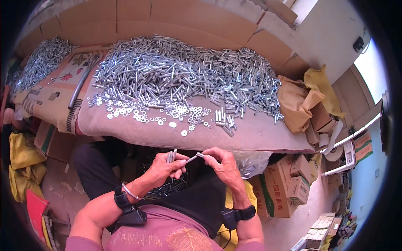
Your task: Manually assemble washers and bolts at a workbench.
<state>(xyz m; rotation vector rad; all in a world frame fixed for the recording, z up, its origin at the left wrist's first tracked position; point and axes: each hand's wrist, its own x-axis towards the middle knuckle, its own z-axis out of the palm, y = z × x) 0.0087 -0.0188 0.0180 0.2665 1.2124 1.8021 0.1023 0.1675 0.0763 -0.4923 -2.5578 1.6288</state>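
Note:
My left hand [164, 170] is closed around a few short metal bolts [172, 156] that stick up between its fingers. Its thumb and fingertip pinch another metal rod [191, 159], which points toward the right. Opposite it, my right hand [224, 164] pinches a small silvery metal sleeve [200, 154] close to that rod's end; whether the two touch I cannot tell. Both hands are above my lap, just off the padded bench's [251, 136] near edge. Below the left hand lies a heap of dark metal pieces [169, 187], partly covered by my arm.
A wide pile of metal bolts [163, 75] covers the back of the bench, with loose washers [184, 111] and short sleeves [226, 121] before it. A metal tube [79, 90] lies left. Cardboard boxes [278, 184] stand at right; yellow sacks [25, 150] lie at left.

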